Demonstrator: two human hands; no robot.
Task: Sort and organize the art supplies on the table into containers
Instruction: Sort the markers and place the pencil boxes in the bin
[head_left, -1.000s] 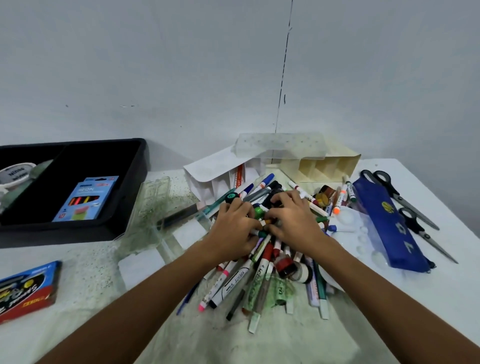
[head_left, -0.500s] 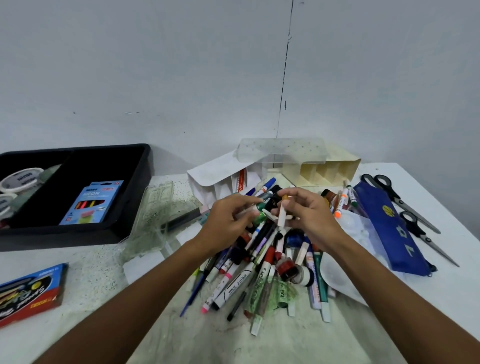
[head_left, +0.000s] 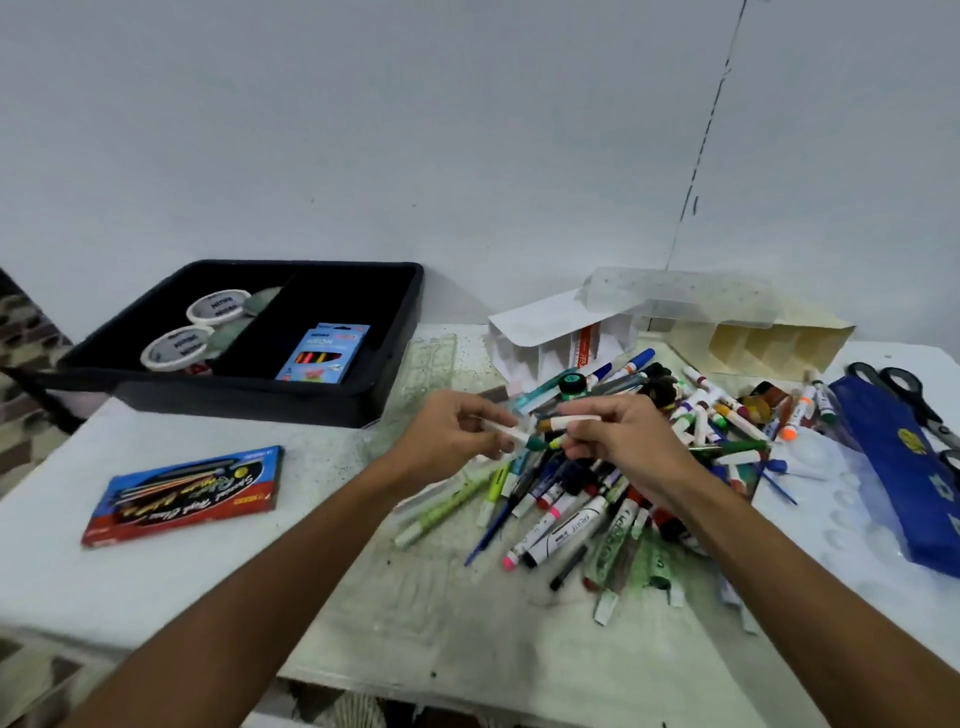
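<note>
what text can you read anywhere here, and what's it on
"NEON": blue cardboard crayon pack in the black plastic tray.
"KREATIF": fat white marker in the pile.
Red-and-blue flat box: script upside down, unreadable.
Two round white tub lids: dark print, too blurred.
Blue pouch: yellow emblem, unreadable.

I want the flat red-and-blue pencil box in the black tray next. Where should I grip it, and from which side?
Take the red-and-blue pencil box across its short width near the middle, coming from above. It lies flat on the table, apart from the marker pile, with both long edges exposed. The left hand is nearer, though it now holds a marker.
</note>
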